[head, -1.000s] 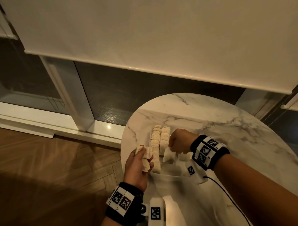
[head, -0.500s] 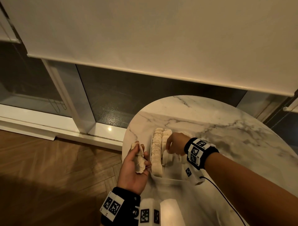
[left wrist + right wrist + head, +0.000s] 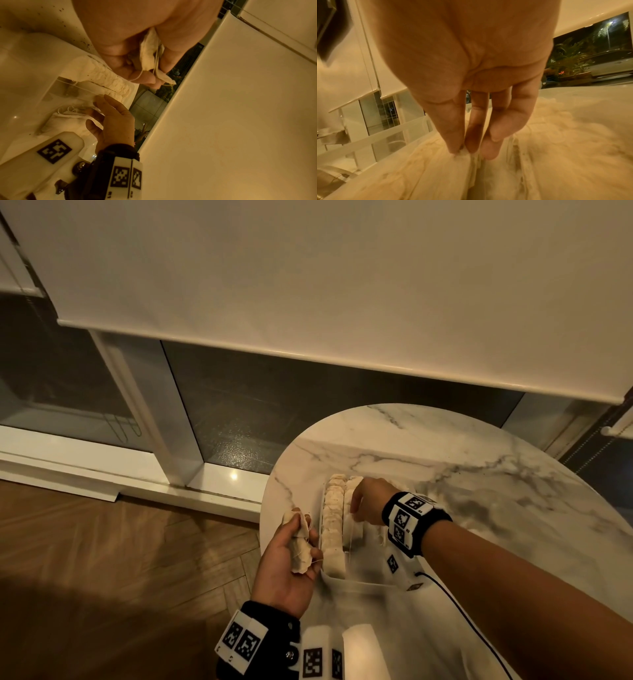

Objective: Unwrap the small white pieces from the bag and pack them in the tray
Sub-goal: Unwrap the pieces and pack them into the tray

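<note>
A clear plastic tray stands near the left edge of the marble table. It holds two rows of small white pieces standing on edge. My right hand reaches down onto the second row, and its thumb and forefinger pinch the top of a white piece there. The other fingers hang straight beside it. My left hand hovers just left of the tray, off the table edge. It grips a crumpled white piece with a string, also seen in the left wrist view.
A heap of pale crumpled pieces lies right of the tray, mostly hidden behind my right wrist in the head view. Beyond the table edge are wooden floor and a glass door under a roller blind.
My right hand has carried its white piece forward from the tray's near end onto the second row. My left hand has drawn slightly left and back, still holding its piece.
</note>
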